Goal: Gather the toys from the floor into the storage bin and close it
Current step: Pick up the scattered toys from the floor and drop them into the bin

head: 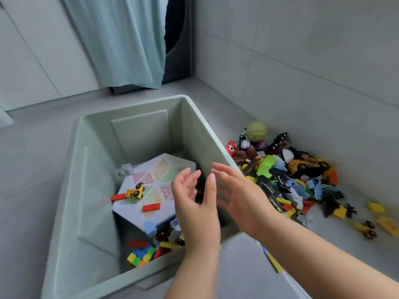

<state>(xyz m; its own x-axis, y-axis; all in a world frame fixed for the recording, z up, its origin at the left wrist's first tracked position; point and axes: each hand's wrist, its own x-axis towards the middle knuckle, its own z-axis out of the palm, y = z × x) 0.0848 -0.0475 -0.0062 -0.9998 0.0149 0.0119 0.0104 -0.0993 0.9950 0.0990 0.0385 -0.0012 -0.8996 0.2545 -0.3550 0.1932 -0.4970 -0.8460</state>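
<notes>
- While left hand (194,203) and right hand (241,195) hover empty, fingers loose, one pale-green storage bin (138,134) stands open.
- Inside: one lattice board (155,180), two red blocks (151,207).

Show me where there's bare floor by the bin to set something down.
Bare floor lies left of the storage bin and behind it, toward the curtain. Right of it is crowded: the toy pile reaches the wall.
</notes>
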